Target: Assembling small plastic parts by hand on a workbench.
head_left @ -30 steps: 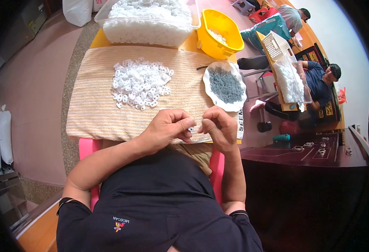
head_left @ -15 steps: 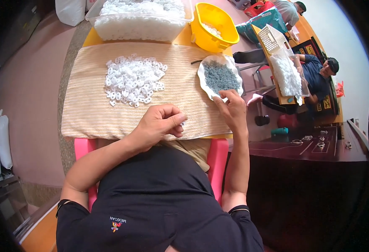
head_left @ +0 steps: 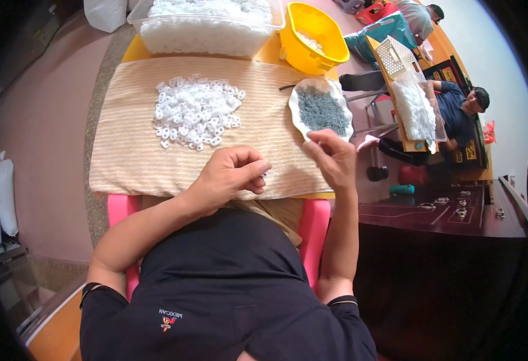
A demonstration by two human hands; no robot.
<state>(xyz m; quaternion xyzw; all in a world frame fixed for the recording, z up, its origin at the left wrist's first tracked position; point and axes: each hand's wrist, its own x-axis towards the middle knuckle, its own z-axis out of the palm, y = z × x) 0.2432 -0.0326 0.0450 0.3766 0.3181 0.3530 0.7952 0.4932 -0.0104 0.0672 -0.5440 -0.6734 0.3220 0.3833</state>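
Observation:
A loose pile of small white plastic pieces with holes [head_left: 195, 111] lies on a striped beige towel [head_left: 125, 144]. My left hand [head_left: 234, 177] is closed in a pinch in front of the pile, with a bit of one white piece showing at its fingertips. To the right stands a white wavy-rimmed dish [head_left: 299, 124] heaped with tiny dark grey parts [head_left: 322, 110]. My right hand [head_left: 334, 161] is over the dish's near rim, thumb and fingertips drawn together. Whatever is between them is too small to make out.
Behind the towel stand a clear tub [head_left: 210, 36] full of white pieces and a yellow basin [head_left: 303, 45]. A pink chair [head_left: 314, 225] shows around me. At right, a co-worker [head_left: 459, 114] sits by another table with a bin of white pieces [head_left: 414, 111].
My right hand has drawn back slightly from the grey parts toward the near rim of the dish. My left hand keeps its pinch. The whole view has shifted a little.

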